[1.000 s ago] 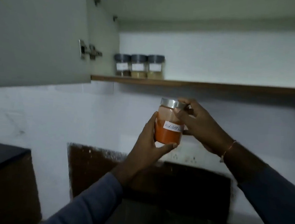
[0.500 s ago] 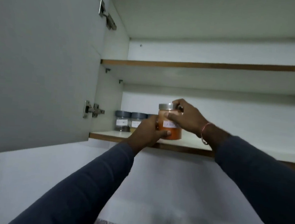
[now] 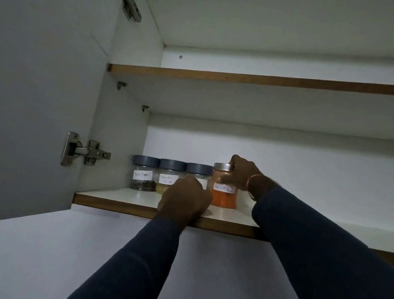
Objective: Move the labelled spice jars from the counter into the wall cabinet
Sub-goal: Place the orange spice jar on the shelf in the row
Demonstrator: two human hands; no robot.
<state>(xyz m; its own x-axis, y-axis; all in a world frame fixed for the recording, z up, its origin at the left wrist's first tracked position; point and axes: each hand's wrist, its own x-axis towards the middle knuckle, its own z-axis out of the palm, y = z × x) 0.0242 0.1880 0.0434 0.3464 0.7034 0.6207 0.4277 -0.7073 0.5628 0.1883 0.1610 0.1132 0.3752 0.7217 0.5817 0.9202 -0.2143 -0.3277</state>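
Head camera: the red chilli powder jar [image 3: 224,194], orange-filled and silver-lidded, is standing upright on the lower shelf [image 3: 121,196] of the wall cabinet, between the person's two hands. The right hand [image 3: 243,174] is gripping it from the right, fingers curling round the lid and thumb lying on the glass just above the handwritten label. The left hand [image 3: 186,198] is sitting just left of the jar with its back to the lens; its fingers are hiding behind the knuckles, so whether they are holding anything cannot be told. Running leftward from behind that hand, three grey-lidded jars are lining up: a half-covered jar [image 3: 199,170] just beside the chilli powder, then the coriander powder jar [image 3: 167,180], then the black pepper jar [image 3: 143,177]. Farther left the cabinet door [image 3: 42,90] is hanging open on its metal hinge [image 3: 85,151]. Above both hands the upper shelf [image 3: 244,78] is showing its brown edge. A red thread [image 3: 251,180] is circling the right wrist.
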